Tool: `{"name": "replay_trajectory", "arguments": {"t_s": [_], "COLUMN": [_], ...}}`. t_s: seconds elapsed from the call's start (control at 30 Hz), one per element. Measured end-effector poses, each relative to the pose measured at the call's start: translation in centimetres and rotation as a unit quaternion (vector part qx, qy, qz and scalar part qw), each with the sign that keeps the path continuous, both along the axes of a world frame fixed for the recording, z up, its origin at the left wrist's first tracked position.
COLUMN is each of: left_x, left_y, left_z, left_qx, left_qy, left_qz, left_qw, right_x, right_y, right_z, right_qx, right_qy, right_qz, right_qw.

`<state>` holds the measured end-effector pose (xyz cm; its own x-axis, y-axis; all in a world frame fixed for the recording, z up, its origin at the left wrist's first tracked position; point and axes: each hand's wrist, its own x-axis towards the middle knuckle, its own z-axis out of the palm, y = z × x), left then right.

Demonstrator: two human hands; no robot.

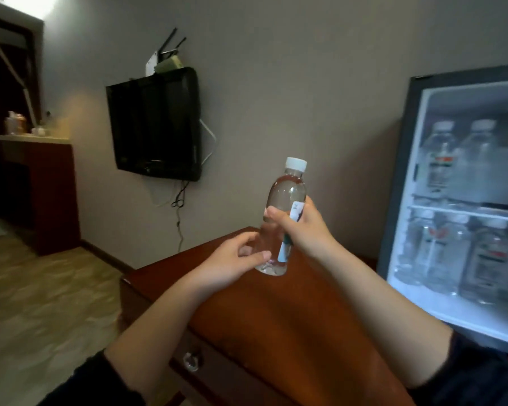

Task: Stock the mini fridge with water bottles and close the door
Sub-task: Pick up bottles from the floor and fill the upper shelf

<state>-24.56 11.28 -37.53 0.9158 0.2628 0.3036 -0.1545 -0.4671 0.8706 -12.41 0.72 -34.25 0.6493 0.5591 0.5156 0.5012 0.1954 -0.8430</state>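
A clear water bottle (pixel 286 189) with a white cap is held upright above the wooden cabinet (pixel 276 332). My right hand (pixel 301 227) grips its middle over the label. My left hand (pixel 236 259) pinches its base from the left. The mini fridge (pixel 402 177) stands open at the right, lit inside. Two bottles (pixel 464 159) stand on its upper shelf and several bottles (pixel 464 253) stand on the lower level. The fridge door is not in view.
A black television (pixel 156 124) hangs on the wall, with a router on top and cables dangling below. A counter (pixel 41 183) with small items stands at the far left. Wood-pattern floor (pixel 41 288) lies to the left of the cabinet.
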Motion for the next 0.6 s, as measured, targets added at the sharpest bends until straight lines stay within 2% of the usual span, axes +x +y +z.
{"name": "replay_trajectory", "arguments": {"t_s": [0.1, 0.3, 0.43, 0.6], "left_x": [3.2, 9.3, 13.2, 18.0], "left_y": [-3.0, -8.6, -12.8, -17.4], "left_z": [1.3, 3.5, 4.7, 5.9], "left_qx": [-0.019, -0.090, -0.113, -0.118], "left_qy": [-0.048, -0.148, -0.196, -0.225], "left_qz": [-0.068, -0.121, -0.135, -0.131], "left_qw": [0.996, 0.978, 0.965, 0.958], "right_x": [1.7, 5.1, 7.1, 9.6], "right_y": [-2.8, -9.1, -13.8, -19.3], "right_z": [2.1, 5.9, 7.7, 9.4], "right_qx": [0.034, 0.061, 0.019, -0.075], "right_qy": [0.035, 0.033, 0.003, -0.006], "right_qz": [0.008, -0.006, -0.051, -0.190], "right_qw": [0.999, 0.998, 0.999, 0.979]}}
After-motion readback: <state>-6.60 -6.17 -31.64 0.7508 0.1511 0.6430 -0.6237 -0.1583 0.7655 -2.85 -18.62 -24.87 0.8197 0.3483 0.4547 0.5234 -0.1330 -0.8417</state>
